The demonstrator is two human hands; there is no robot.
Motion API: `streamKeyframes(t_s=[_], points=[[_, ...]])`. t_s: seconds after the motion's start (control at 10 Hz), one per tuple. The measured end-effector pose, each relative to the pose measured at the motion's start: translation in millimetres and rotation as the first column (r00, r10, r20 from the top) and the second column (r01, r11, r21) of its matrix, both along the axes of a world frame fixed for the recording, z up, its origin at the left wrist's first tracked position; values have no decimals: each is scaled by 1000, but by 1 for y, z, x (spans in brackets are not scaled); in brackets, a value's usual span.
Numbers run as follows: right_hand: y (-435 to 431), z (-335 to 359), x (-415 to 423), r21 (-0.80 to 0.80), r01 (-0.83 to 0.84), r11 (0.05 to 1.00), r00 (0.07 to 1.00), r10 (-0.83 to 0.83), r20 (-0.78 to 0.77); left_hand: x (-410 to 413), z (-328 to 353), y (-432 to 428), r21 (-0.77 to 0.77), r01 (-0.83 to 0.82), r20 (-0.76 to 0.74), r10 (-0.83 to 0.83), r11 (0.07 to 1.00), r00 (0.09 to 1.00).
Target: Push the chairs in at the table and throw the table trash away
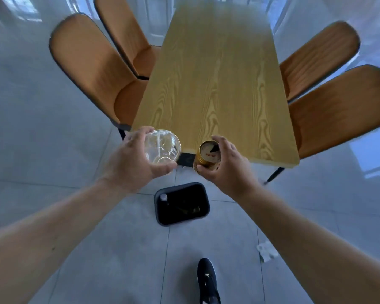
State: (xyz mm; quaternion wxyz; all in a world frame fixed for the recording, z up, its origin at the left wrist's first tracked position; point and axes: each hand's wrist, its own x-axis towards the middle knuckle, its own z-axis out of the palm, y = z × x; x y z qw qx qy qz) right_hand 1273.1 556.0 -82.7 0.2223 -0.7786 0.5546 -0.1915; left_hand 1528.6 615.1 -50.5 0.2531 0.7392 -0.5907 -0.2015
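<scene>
My left hand [130,162] grips a clear plastic cup [162,147] tipped on its side, just off the near left corner of the wooden table [217,69]. My right hand [226,166] holds a gold drink can [207,155] upright at the table's near edge. Both hands hover above a black trash bin [181,204] on the floor, with a bottle cap [163,196] showing at its left inner edge. Orange chairs stand along the table: two on the left [92,62] [127,34] and two on the right [320,58] [342,106], their seats partly under the tabletop.
A crumpled white paper [267,251] lies on the grey tiled floor to the right of my right forearm. My dark shoe [207,280] stands on the tiles below the bin. A black table leg [274,174] angles down at the near right corner.
</scene>
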Motion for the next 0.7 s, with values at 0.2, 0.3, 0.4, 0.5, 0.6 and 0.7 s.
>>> streamKeyframes(t_s=[0.2, 0.3, 0.4, 0.5, 0.6, 0.7], points=[[5, -169, -14, 160, 13, 987, 993, 6, -115, -3, -157, 14, 159, -16, -51, 24, 987, 998], [5, -215, -17, 195, 51, 980, 987, -20, -157, -5, -203, 20, 194, -8, -50, 18, 981, 999], [3, -237, -16, 207, 69, 976, 989, -39, -143, -6, -225, 21, 201, -18, -24, 23, 979, 999], [3, -242, -13, 218, 49, 975, 990, -19, -138, -6, -230, 17, 223, 2, -18, 2, 975, 1000], [4, -225, -9, 162, 15, 987, 988, 10, -156, -7, -218, 9, 210, 29, 20, -34, 977, 999], [8, -200, -8, 105, -34, 994, 983, 52, -175, -9, -194, 9, 166, 35, 93, -52, 985, 994]])
